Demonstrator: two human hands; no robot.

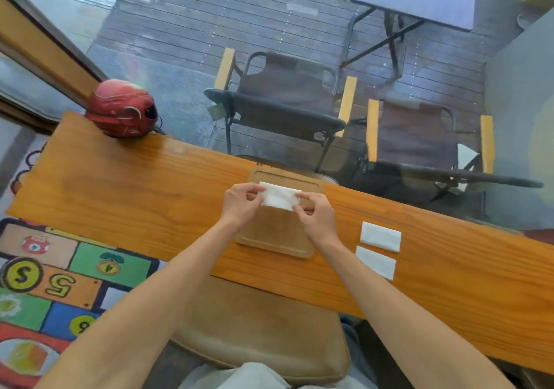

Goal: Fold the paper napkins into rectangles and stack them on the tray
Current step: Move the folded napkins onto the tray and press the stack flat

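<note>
Pinching a folded white napkin [279,196] at its two ends, the left hand [239,203] and right hand [315,213] hold it over the wooden tray [274,246] on the counter [120,196]. Two more folded napkins [380,236] lie at three o'clock from the tray. A floor mat [60,280] at eight o'clock reads "5" and "$".

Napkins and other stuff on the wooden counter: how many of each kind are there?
White paper napkins: 3, one held in both hands, two lying on the counter to the right
Wooden tray: 1
Red helmet: 1
Total: 5
</note>
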